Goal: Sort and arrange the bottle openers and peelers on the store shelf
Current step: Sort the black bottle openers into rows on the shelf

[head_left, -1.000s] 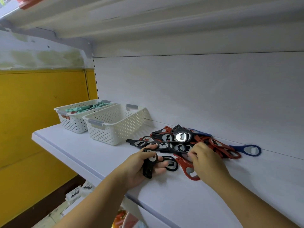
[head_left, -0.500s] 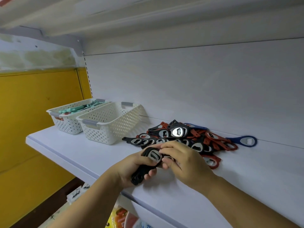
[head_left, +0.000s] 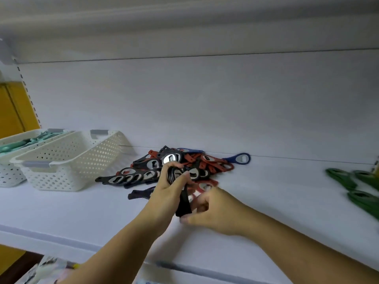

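Head view is showing two white baskets at nine o'clock of the pile: the far basket point(head_left: 10, 175) is holding teal peelers point(head_left: 20, 143), and the near basket point(head_left: 67, 167) is standing just beside it. Black and red bottle openers point(head_left: 207, 162) are lying in a loose pile against the back panel. The left hand point(head_left: 166, 189) is gripping a stack of black openers point(head_left: 183, 201), fingers curled round the heads, at six o'clock of the pile. The right hand point(head_left: 215, 210) is curling at the handle ends; whether it is pinching them, I cannot tell. I am thinking the stack may fan out and slip if the grip is loosening. One blue opener point(head_left: 238, 158) is lying at three o'clock, with green tools point(head_left: 352, 181) further right. The white shelf point(head_left: 82, 218) is meeting a yellow wall point(head_left: 12, 107) at nine o'clock.
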